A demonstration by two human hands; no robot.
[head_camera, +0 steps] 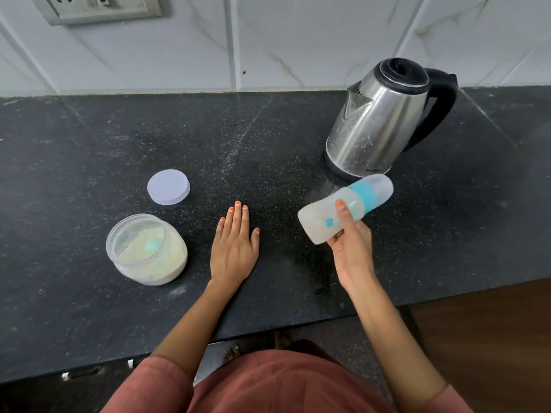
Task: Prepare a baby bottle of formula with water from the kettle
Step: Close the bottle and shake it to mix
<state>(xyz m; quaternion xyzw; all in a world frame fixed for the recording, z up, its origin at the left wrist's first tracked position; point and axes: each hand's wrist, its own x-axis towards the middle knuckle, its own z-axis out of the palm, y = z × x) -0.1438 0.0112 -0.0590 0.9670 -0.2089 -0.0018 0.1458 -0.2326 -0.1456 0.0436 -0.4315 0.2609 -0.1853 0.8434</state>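
My right hand point(350, 244) grips a capped baby bottle point(325, 214) with a teal collar, tilted above the counter, its cap end pointing up and right toward the kettle. The bottle looks milky inside. A steel kettle point(377, 123) with a black lid and handle stands at the back right, lid down. My left hand point(234, 248) lies flat on the black counter point(89, 150), fingers together, holding nothing. To its left stands an open clear jar of formula powder point(146, 248) with a teal scoop inside. The jar's pale lid point(168, 186) lies behind it.
A tiled wall with a socket panel point(98, 7) runs along the back. The counter's front edge point(268, 329) crosses just before my body. A wooden surface point(492, 338) shows at the lower right.
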